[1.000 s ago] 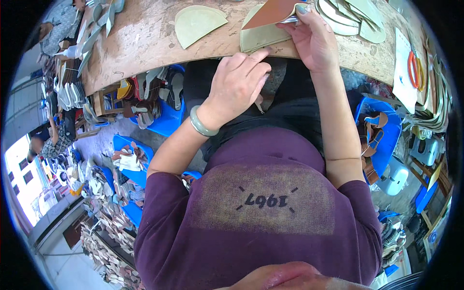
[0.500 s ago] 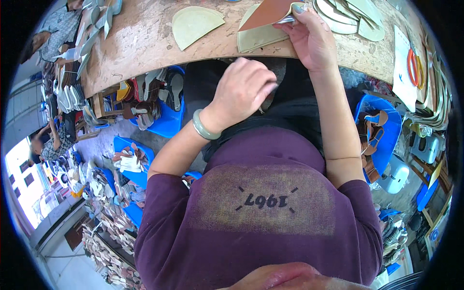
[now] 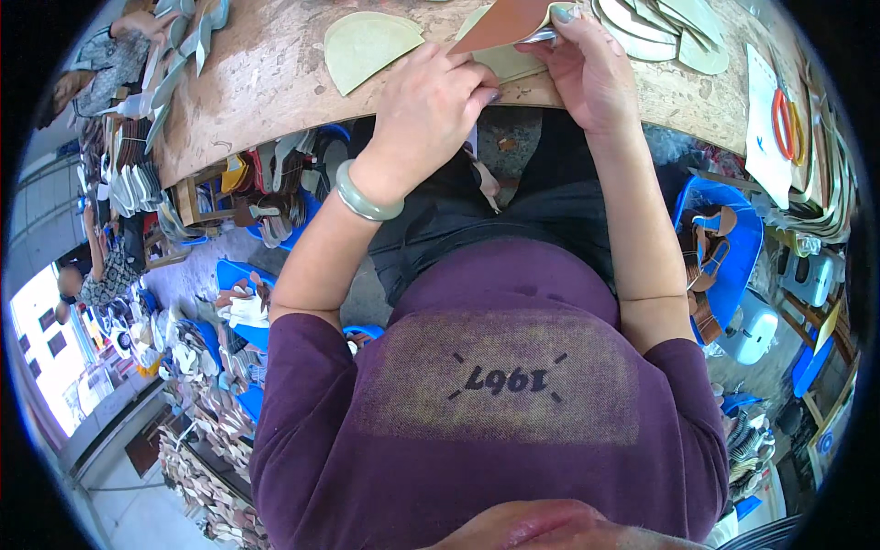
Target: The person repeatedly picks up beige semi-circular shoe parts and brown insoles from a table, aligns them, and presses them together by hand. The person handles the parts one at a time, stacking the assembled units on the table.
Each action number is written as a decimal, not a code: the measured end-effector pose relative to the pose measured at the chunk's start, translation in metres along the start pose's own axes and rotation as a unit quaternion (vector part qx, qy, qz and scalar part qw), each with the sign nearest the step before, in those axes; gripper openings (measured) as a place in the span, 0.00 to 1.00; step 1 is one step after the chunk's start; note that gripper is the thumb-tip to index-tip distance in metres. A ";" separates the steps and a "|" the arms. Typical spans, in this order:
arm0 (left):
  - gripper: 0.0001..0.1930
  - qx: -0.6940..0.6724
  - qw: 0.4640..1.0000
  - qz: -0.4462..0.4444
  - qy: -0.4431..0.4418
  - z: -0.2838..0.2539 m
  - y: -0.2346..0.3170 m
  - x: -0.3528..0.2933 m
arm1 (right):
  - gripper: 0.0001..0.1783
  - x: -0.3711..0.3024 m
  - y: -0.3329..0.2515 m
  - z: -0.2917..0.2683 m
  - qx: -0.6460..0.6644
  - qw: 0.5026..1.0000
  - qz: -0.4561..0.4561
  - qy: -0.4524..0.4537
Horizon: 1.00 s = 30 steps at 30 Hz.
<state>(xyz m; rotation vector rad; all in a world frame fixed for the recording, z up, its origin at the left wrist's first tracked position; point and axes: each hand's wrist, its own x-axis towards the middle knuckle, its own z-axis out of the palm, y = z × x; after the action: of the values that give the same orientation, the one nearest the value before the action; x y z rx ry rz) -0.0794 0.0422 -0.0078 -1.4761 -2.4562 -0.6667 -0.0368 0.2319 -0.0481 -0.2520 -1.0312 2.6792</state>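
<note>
A brown leather piece [image 3: 509,26] with a pale underside is held up over the table by my right hand [image 3: 591,78], its thumb on the edge. Between those fingers shows a shiny silver metal part [image 3: 539,37], too little of it visible to name. My left hand [image 3: 431,101], wearing a pale green bangle on the wrist, is at the table edge beside the leather's left corner. Its fingers are curled closed, and whatever they grip is hidden. A cream half-round piece [image 3: 367,48] lies left of it, and another cream piece [image 3: 513,66] lies under the leather.
More cream cut pieces [image 3: 701,46] are stacked at the table's [image 3: 266,82] right. Scissors with red and yellow handles [image 3: 786,128] lie at the right edge on white paper. Blue bins [image 3: 742,243] of shoe parts stand below. Another person [image 3: 101,78] works at the far left.
My left hand has moved up and left from above my lap to the leather's left corner. My right hand keeps holding the leather in nearly the same place.
</note>
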 end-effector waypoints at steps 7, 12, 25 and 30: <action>0.04 -0.043 0.996 -0.031 -0.066 -0.002 0.032 -0.017 | 0.06 0.001 -0.003 0.004 0.019 0.999 -0.004 -0.034; 0.04 -0.245 0.946 -0.130 -0.166 -0.006 0.069 -0.060 | 0.13 0.006 0.004 -0.022 0.015 0.986 -0.080 -0.144; 0.31 -0.613 0.767 -0.169 0.089 -0.015 0.084 -0.053 | 0.10 -0.110 -0.007 0.049 -0.478 0.837 -0.103 -0.247; 0.27 -0.633 0.745 -0.204 0.057 -0.016 0.082 -0.067 | 0.11 -0.117 -0.002 0.047 -0.430 0.876 -0.043 -0.216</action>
<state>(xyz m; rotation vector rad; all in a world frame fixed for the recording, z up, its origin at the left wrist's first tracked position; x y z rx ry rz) 0.0238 0.0147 0.0025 -0.9447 -2.1374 -2.7744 0.0634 0.1684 -0.0040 0.2541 -2.2643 2.0473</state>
